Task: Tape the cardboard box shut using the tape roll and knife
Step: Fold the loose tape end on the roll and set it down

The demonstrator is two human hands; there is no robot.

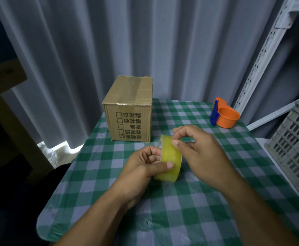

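Observation:
A yellowish roll of clear tape [171,159] is held above the checked table, near its middle. My left hand [145,167] grips the roll from the left, thumb across its outer face. My right hand [200,151] pinches at the roll's upper edge with thumb and forefinger. A brown cardboard box [130,109] with printed characters stands at the table's far left corner; its top flaps lie flat with old tape along the seam. An orange tape dispenser with a blue blade part [224,115] sits at the far right. No separate knife is visible.
The table wears a green-and-white checked cloth [180,210]. A grey slotted plastic crate [298,146] stands off the right edge, beside a white perforated metal rack [262,55]. Grey curtains hang behind. A wooden frame [1,89] is at the left.

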